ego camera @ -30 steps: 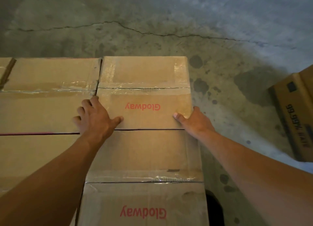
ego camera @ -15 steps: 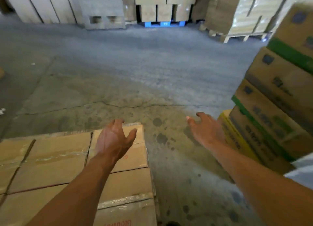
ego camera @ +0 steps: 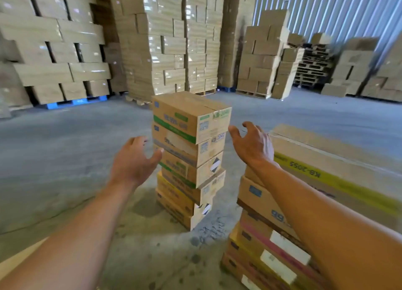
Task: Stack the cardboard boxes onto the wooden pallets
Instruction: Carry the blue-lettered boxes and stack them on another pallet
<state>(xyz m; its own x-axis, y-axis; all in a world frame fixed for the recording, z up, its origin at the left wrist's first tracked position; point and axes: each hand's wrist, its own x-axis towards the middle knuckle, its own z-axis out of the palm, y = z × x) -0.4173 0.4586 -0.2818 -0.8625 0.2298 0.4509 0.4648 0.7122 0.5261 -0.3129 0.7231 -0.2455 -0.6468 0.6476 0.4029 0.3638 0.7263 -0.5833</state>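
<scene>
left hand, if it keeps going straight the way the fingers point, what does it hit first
Probably the box stack ahead: the left hand is open, thumb tip already overlapping the stack's left face around the third box down. Depth is unclear, so contact can't be confirmed.

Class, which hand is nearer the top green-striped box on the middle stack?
Right. The right hand hovers open beside the top green-striped box; the left hand is lower, open.
</scene>
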